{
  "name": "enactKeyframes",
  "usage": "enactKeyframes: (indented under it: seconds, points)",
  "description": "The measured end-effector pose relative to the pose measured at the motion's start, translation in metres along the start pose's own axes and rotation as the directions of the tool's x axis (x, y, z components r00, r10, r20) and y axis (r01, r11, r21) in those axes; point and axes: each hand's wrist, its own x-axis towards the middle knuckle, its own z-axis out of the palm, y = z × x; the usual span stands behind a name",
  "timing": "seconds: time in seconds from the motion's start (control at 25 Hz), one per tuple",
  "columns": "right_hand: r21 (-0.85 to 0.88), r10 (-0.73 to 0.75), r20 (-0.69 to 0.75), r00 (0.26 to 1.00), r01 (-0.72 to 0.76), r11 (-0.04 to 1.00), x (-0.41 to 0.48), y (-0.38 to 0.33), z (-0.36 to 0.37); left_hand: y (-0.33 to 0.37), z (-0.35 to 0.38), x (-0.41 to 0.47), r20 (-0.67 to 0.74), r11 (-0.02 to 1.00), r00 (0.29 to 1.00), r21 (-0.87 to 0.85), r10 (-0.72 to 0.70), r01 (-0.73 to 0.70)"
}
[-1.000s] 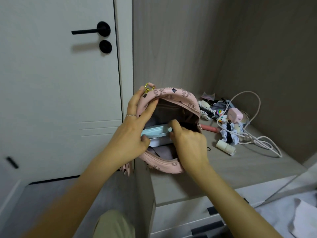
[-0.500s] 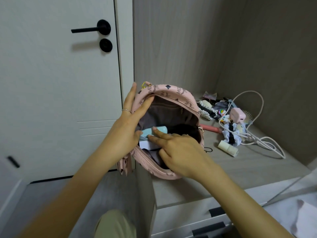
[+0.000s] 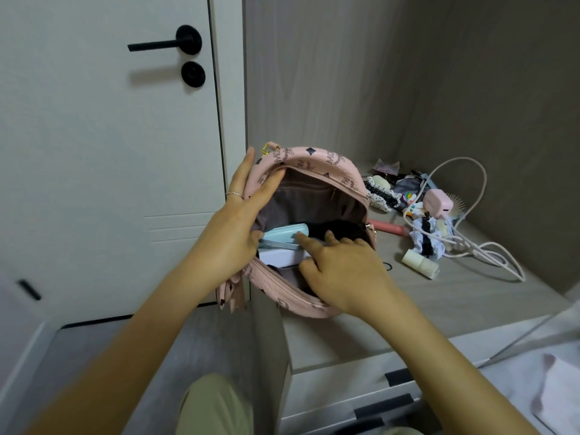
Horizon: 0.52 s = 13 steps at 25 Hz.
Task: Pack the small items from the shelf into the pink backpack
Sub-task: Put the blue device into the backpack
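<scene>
— What are the hands doing?

— The left hand (image 3: pixel 232 237) is up at the left side of the pink backpack (image 3: pixel 314 158), holding the mouth wide. The rim is pinched between its fingers: one long finger runs up the outside and another lies just inside the opening. The thumb is down by a light blue case (image 3: pixel 282 235).

— And the other one?

— The right hand (image 3: pixel 342 271) reaches in over the near rim, wrist bent down. Its forefinger is stretched out with the tip pressing on that blue case. The other fingers are loosely bent in the dark of the bag, and it grips nothing that I can see.

— Where's the bag itself?

— It stands at the front left corner of the shelf (image 3: pixel 439 302), tipped towards the person. It is pink with a dark printed pattern and a brownish lining, and the zip is fully undone. Inside, the blue case lies across the left side with a white box (image 3: pixel 279 257) just below it, touching.

— Anything else out?

— Towards the back right corner is a heap with a pink charger (image 3: pixel 436 204), a white cable (image 3: pixel 483 183) and a small white bottle (image 3: pixel 420 263) lying on its side.
</scene>
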Motion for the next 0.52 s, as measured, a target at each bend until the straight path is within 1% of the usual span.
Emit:
enactKeyframes:
  seconds: [0.08, 0.2, 0.28, 0.36, 0.44, 0.52]
  points:
    - [0.011, 0.047, 0.071, 0.996, -0.048, 0.999, -0.001, -0.001, -0.004, 0.001, -0.001, 0.000, 0.010, 1.000, 1.000, 0.005, -0.009, 0.009]
    - [-0.093, 0.179, 0.075, 0.981, -0.172, 0.981, -0.004, -0.009, -0.004, 0.004, 0.000, 0.000, 0.035, 0.999, 0.999, 0.006, -0.033, 0.033]
    - [-0.113, 0.209, 0.074, 0.975, -0.200, 0.973, -0.004, -0.016, -0.004, 0.004, 0.000, 0.001, 0.036, 0.999, 0.998, -0.001, -0.044, 0.044]
    - [-0.035, 0.255, 0.020, 0.967, -0.254, 0.967, -0.004, -0.017, -0.005, 0.003, 0.000, 0.002, 0.033, 0.998, 0.998, -0.013, -0.058, 0.059]
    - [0.045, 0.345, -0.045, 0.938, -0.343, 0.938, -0.003, -0.015, -0.006, 0.002, -0.001, 0.003, 0.044, 0.998, 0.998, -0.025, -0.054, 0.055]
    - [0.044, 0.371, -0.064, 0.926, -0.369, 0.929, -0.002, -0.015, -0.004, 0.001, -0.001, 0.003, 0.049, 0.998, 0.997, -0.017, -0.054, 0.055]
